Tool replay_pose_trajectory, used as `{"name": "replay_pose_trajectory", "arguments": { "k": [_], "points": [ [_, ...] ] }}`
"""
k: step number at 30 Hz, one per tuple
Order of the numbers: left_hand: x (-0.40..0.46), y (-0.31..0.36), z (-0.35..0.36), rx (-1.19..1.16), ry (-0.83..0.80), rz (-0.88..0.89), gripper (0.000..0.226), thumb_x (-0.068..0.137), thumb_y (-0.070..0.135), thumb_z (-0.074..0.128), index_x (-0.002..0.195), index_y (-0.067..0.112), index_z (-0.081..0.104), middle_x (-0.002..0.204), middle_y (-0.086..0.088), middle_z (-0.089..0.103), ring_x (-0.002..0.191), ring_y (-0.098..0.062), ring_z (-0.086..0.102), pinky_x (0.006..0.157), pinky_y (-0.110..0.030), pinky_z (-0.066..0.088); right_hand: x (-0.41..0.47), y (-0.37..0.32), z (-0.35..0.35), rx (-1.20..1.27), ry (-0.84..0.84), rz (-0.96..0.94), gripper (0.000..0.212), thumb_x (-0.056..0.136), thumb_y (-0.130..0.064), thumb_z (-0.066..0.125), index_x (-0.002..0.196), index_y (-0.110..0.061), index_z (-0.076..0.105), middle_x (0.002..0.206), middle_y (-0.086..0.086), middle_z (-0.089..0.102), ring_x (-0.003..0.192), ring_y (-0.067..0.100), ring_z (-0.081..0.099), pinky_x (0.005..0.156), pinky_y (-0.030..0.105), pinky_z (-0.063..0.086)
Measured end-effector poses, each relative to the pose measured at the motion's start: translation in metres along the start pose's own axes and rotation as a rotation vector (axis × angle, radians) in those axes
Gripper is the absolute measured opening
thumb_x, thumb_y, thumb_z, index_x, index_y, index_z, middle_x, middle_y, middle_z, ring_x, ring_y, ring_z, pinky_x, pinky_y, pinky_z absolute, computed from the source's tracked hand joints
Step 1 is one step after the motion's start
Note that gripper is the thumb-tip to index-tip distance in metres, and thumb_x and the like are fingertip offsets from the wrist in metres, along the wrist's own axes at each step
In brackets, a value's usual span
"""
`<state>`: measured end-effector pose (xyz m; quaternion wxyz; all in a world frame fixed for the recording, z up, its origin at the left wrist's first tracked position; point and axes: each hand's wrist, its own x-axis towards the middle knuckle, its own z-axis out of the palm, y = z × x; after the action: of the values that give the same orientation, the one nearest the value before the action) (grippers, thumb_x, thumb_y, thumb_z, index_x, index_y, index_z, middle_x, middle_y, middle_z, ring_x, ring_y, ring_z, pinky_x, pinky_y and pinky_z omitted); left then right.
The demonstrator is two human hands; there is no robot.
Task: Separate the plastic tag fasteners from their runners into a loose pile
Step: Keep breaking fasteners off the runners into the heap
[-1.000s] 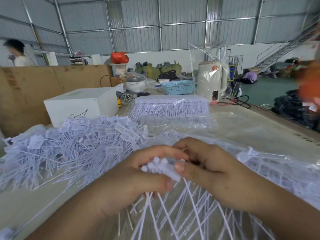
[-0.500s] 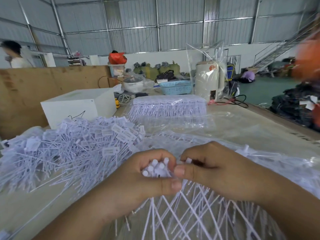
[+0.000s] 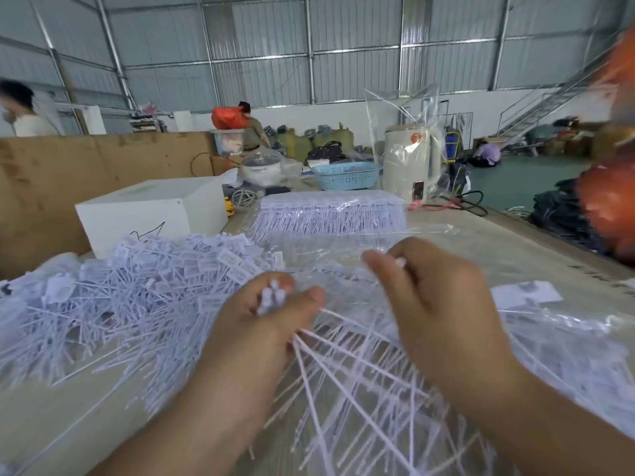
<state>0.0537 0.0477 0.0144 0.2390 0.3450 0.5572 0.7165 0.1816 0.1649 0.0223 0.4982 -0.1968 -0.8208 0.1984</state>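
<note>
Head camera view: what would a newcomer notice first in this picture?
First, the two hands in the centre: the left hand grips a bunch of white fasteners that fan out below it, and the right hand pinches a small white piece. Next, the big loose pile of white fasteners at the left.

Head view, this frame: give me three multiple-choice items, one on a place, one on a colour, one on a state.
1. Where does the loose pile lie relative to the left hand?
A. on that hand's left
B. on its right
C. behind the kettle

2. What colour is the basket?
A. red
B. blue
C. black

3. What is the left hand doing?
A. lying flat and open
B. gripping a bundle of fasteners
C. holding the white box

Answers:
1 A, the pile spreads over the table left of that hand.
2 B, its latticed wall is light blue.
3 B, fingers and thumb curl round the white heads, the stems fanning out below.
</note>
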Motion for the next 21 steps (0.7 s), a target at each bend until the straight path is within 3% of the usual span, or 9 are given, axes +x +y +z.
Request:
{"name": "replay_pose_trajectory", "arguments": {
  "k": [3,6,9,12,14,18,21],
  "points": [
    [0.012,0.007,-0.018,-0.158,-0.042,-0.033,0.027,0.065,0.008,0.076,0.059,0.020,0.052,0.054,0.000,0.040,0.043,-0.011,0.040,0.046,-0.024,0.041,0.008,0.009,-0.016,0.129,0.031,0.018,0.041,0.092,-0.058,0.048,0.070,-0.024,0.053,0.050,-0.006,0.046,0.043,0.007,0.040,0.042,0.018,0.030],
    [0.009,0.010,-0.021,-0.040,-0.248,-0.015,0.021,0.066,0.004,0.074,0.065,0.019,0.059,0.053,0.001,0.045,0.043,-0.010,0.043,0.042,-0.018,0.038,0.001,0.007,-0.013,0.175,-0.219,-0.039,0.029,0.093,-0.058,0.045,0.101,-0.032,0.054,0.055,-0.006,0.048,0.043,0.006,0.042,0.042,0.016,0.029],
    [-0.001,0.012,-0.017,0.219,-0.494,0.007,0.021,0.066,0.016,0.074,0.083,0.027,0.069,0.063,0.008,0.059,0.052,-0.004,0.053,0.046,-0.015,0.041,-0.007,0.003,-0.005,0.075,-0.446,-0.159,0.054,0.089,-0.067,0.032,0.134,-0.037,0.034,0.063,-0.014,0.054,0.054,0.003,0.053,0.050,0.018,0.037],
    [-0.006,0.014,-0.014,0.265,-0.679,-0.027,0.042,0.067,0.020,0.069,0.106,0.036,0.068,0.068,0.015,0.061,0.058,0.000,0.053,0.052,-0.014,0.042,-0.011,-0.001,-0.006,0.014,-0.539,-0.227,0.069,0.086,-0.072,0.023,0.146,-0.038,0.020,0.063,-0.021,0.052,0.067,-0.008,0.054,0.061,0.016,0.039],
    [-0.005,0.015,-0.013,0.276,-0.702,-0.023,0.040,0.068,0.018,0.068,0.104,0.034,0.068,0.067,0.013,0.059,0.058,-0.001,0.050,0.053,-0.014,0.041,-0.012,-0.004,-0.007,-0.024,-0.564,-0.270,0.076,0.085,-0.073,0.017,0.151,-0.034,0.016,0.068,-0.020,0.054,0.071,-0.007,0.053,0.064,0.016,0.040],
    [-0.002,0.013,-0.014,0.247,-0.788,-0.046,0.016,0.072,0.017,0.071,0.082,0.029,0.070,0.068,0.010,0.059,0.061,-0.001,0.054,0.058,-0.014,0.044,-0.015,-0.008,-0.006,-0.038,-0.601,-0.278,0.082,0.083,-0.076,0.010,0.152,-0.034,0.008,0.081,-0.014,0.059,0.076,0.001,0.056,0.067,0.020,0.045],
    [0.000,0.011,-0.018,0.229,-0.808,0.004,0.011,0.072,0.023,0.074,0.076,0.032,0.068,0.070,0.015,0.059,0.066,0.001,0.056,0.062,-0.011,0.044,-0.012,-0.010,-0.010,0.007,-0.647,-0.278,0.068,0.087,-0.074,0.017,0.136,-0.032,0.039,0.081,-0.012,0.062,0.076,0.004,0.060,0.065,0.024,0.048]
  ]
}}
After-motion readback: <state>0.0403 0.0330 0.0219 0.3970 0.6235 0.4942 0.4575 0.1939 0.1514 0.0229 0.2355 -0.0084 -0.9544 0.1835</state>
